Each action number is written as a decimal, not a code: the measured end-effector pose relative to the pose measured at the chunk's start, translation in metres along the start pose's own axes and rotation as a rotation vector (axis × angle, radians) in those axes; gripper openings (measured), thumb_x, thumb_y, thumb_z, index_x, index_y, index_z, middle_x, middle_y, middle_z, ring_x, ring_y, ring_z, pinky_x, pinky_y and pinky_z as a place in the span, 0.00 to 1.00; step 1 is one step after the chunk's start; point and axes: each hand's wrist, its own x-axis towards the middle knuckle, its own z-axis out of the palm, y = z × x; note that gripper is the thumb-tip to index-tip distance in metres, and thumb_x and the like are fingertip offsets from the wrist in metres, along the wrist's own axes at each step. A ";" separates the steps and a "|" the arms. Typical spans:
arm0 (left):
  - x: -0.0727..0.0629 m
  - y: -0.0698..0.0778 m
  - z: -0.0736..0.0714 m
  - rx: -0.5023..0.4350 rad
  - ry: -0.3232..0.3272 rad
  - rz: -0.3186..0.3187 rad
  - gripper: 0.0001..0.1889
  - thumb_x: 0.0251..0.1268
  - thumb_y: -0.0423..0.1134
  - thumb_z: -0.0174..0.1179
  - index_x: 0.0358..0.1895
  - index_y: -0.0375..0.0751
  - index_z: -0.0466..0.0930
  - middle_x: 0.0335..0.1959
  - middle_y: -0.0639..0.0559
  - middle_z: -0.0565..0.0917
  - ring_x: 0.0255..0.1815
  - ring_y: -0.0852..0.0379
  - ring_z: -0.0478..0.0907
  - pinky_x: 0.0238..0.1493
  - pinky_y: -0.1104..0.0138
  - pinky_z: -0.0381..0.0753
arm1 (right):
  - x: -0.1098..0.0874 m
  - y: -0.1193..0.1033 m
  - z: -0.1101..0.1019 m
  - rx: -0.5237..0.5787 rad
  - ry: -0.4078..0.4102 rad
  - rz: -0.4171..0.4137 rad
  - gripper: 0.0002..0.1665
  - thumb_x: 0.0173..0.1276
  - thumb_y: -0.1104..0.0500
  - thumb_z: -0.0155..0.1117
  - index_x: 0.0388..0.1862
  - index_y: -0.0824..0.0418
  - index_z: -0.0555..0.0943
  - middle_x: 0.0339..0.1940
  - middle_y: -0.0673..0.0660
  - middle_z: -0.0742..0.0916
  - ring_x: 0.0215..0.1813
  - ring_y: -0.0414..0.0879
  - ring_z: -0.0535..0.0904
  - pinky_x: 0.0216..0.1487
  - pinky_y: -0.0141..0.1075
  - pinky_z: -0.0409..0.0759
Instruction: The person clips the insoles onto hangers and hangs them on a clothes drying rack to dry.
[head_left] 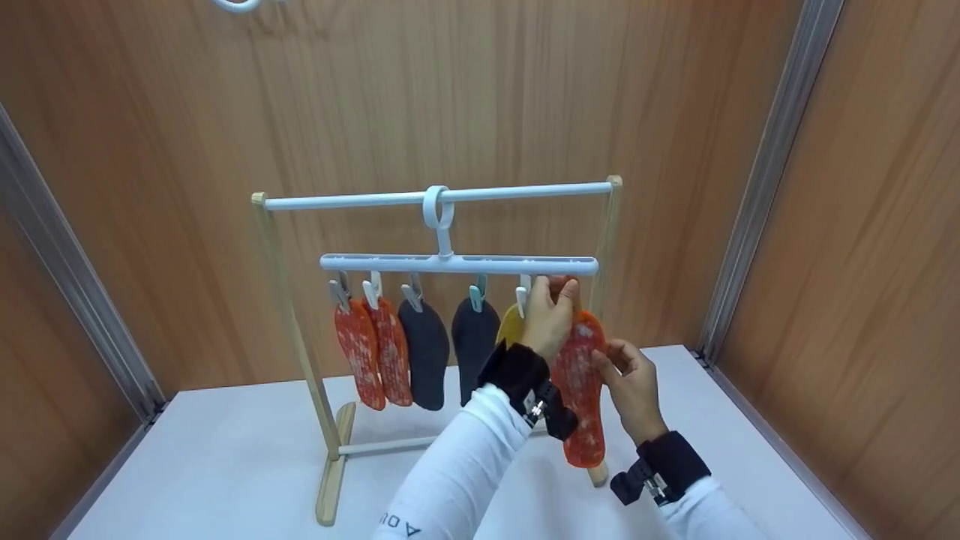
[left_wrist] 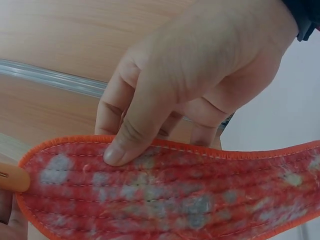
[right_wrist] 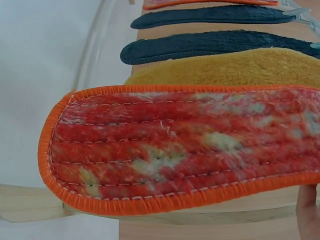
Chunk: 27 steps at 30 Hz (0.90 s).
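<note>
A mottled red insole with orange stitched trim hangs at the right end of the blue-white clip hanger. My left hand pinches an orange clip at the insole's upper end. Lower down, my right hand holds the insole's right side edge, its thumb on the face shown in the left wrist view. Just left of that, a yellow insole hangs from a white clip, partly covered by my left hand in the head view.
Two dark insoles and two red ones hang further left on clips. The hanger's ring loops over the rail of a wooden-legged rack, standing on a white table. Wood-grain panels enclose the back and sides.
</note>
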 end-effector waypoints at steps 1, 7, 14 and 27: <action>0.000 0.000 0.000 -0.002 -0.002 -0.001 0.11 0.73 0.40 0.47 0.50 0.36 0.68 0.43 0.48 0.73 0.44 0.57 0.70 0.48 0.69 0.73 | 0.000 -0.001 0.001 0.002 0.005 -0.003 0.13 0.68 0.60 0.60 0.48 0.66 0.77 0.39 0.58 0.82 0.42 0.45 0.80 0.42 0.33 0.82; -0.001 -0.001 -0.002 -0.011 -0.013 0.020 0.11 0.73 0.38 0.48 0.50 0.34 0.68 0.44 0.47 0.74 0.44 0.57 0.70 0.49 0.69 0.73 | -0.003 -0.007 0.005 -0.011 0.027 -0.007 0.15 0.68 0.60 0.59 0.49 0.69 0.76 0.40 0.59 0.82 0.41 0.43 0.80 0.41 0.32 0.82; -0.003 -0.001 -0.007 -0.080 -0.053 0.017 0.13 0.73 0.38 0.48 0.53 0.34 0.68 0.47 0.46 0.75 0.46 0.56 0.71 0.51 0.68 0.73 | -0.004 -0.010 0.006 -0.027 0.036 0.004 0.17 0.68 0.59 0.59 0.50 0.70 0.76 0.41 0.61 0.82 0.42 0.43 0.80 0.42 0.32 0.82; -0.015 0.004 -0.006 0.058 -0.005 0.031 0.18 0.71 0.41 0.52 0.59 0.36 0.71 0.54 0.45 0.78 0.55 0.51 0.76 0.58 0.60 0.74 | 0.012 -0.003 0.000 -0.084 0.019 0.004 0.18 0.68 0.57 0.60 0.50 0.69 0.76 0.45 0.62 0.82 0.47 0.41 0.80 0.45 0.31 0.81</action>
